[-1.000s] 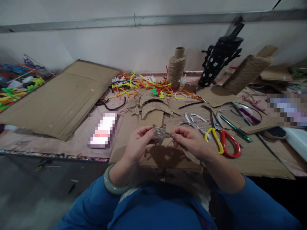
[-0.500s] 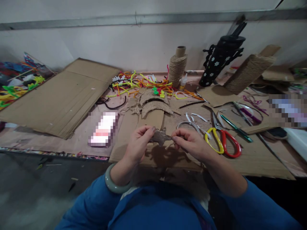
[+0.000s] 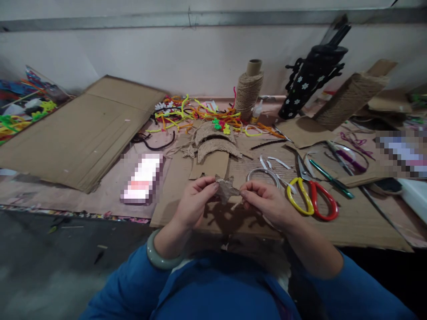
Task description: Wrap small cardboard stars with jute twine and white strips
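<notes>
Between my hands is a small brownish-grey star [image 3: 227,190], raised above the cardboard sheet [image 3: 180,209]. My left hand [image 3: 197,200] pinches its left side between thumb and fingers. On the other side, my right hand [image 3: 262,199] pinches the tip of a point, and a short end of twine [image 3: 237,204] shows by those fingers. Just beyond lie two twine-covered crescents [image 3: 218,149], with small green, red and yellow pieces [image 3: 222,126] on the farther one. A twine-covered star [image 3: 189,151] rests at their left.
Scissors [image 3: 303,195] with yellow and red handles and a green pen [image 3: 330,178] lie at my right. Twine spools [image 3: 249,91] and a black flowered holder [image 3: 302,84] stand behind. A phone [image 3: 143,178] and large cardboard [image 3: 96,129] are at left.
The star has tilted, so more of its flat face shows between my hands. Both hands keep their pinch. The view has shifted slightly.
</notes>
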Available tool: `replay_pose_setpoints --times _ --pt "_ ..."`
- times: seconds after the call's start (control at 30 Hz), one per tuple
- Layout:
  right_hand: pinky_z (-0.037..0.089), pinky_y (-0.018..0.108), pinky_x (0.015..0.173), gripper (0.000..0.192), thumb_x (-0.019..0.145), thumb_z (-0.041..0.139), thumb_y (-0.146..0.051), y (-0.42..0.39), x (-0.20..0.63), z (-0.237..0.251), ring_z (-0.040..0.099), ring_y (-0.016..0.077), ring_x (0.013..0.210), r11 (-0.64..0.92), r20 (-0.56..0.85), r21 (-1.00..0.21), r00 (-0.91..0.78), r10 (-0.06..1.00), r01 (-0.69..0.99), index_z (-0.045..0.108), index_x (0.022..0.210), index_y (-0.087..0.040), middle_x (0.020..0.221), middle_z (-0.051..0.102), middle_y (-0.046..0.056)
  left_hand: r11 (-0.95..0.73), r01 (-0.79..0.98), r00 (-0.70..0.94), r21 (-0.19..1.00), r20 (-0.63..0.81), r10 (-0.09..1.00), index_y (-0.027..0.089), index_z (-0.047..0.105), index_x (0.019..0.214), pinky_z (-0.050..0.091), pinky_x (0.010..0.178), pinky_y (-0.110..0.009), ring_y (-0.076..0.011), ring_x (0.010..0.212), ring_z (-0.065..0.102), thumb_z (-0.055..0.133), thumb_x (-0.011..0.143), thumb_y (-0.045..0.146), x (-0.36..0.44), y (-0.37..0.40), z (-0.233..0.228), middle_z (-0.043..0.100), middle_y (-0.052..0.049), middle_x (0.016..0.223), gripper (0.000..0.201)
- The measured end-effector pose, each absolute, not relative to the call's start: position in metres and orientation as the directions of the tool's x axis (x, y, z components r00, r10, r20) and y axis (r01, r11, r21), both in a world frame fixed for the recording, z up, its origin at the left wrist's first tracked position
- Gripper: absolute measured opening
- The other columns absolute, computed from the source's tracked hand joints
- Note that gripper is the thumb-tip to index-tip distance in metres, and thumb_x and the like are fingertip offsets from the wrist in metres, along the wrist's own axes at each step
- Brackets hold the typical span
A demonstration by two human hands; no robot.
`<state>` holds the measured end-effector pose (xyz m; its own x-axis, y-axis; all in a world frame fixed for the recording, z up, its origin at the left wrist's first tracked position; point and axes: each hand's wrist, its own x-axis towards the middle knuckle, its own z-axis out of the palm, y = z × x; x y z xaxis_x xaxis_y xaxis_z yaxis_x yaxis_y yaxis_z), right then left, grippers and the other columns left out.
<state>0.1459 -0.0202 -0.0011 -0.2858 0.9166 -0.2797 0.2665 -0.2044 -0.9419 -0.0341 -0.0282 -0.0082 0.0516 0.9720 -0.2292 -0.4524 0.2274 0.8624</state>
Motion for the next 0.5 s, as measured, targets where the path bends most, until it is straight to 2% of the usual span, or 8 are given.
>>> replay_pose_setpoints --times 0.1,0.2,0.33,0.5 --pt "0.032 0.021 0.043 0.026 0.071 0.06 -0.04 -0.021 0.146 0.0 0.044 0.0081 0.047 -0.186 -0.271 -0.941 -0.298 0.915 0.282 0.061 0.082 -0.017 0.059 0.057 -0.002 0.265 -0.481 0.033 0.836 -0.285 0.958 0.016 0.068 0.071 0.046 0.05 -0.018 -0.0082 0.053 0.058 0.08 0.056 0.029 -0.036 -0.026 -0.01 0.067 0.002 0.063 0.023" --pt "0.04 0.023 0.048 0.035 0.067 0.064 -0.037 -0.021 0.154 0.003 0.052 0.0108 0.053 -0.198 -0.304 -0.927 -0.329 0.894 0.318 0.066 0.095 -0.017 0.065 0.061 0.0 0.289 -0.524 0.026 0.801 -0.324 0.946 0.016 0.066 0.07 0.043 0.047 -0.018 -0.0074 0.049 0.055 0.081 0.053 0.027 -0.037 -0.024 -0.012 0.064 0.003 0.059 0.025" --pt "0.04 0.023 0.045 0.028 0.071 0.064 -0.038 -0.02 0.169 0.002 0.052 0.0108 0.051 -0.166 -0.277 -0.917 -0.281 0.919 0.362 0.071 0.089 -0.018 0.065 0.065 0.003 0.316 -0.539 0.039 0.781 -0.351 0.935 0.018 0.065 0.07 0.041 0.045 -0.018 -0.0074 0.048 0.054 0.081 0.053 0.026 -0.038 -0.024 -0.013 0.062 0.004 0.059 0.025" --pt "0.043 0.023 0.044 0.026 0.073 0.064 -0.04 -0.019 0.173 -0.003 0.053 0.0103 0.049 -0.115 -0.17 -0.952 -0.177 0.969 0.284 0.071 0.087 -0.02 0.066 0.066 0.003 0.356 -0.515 0.086 0.78 -0.366 0.927 0.017 0.065 0.069 0.04 0.045 -0.018 -0.0072 0.048 0.053 0.08 0.054 0.027 -0.039 -0.024 -0.013 0.062 0.004 0.058 0.023"
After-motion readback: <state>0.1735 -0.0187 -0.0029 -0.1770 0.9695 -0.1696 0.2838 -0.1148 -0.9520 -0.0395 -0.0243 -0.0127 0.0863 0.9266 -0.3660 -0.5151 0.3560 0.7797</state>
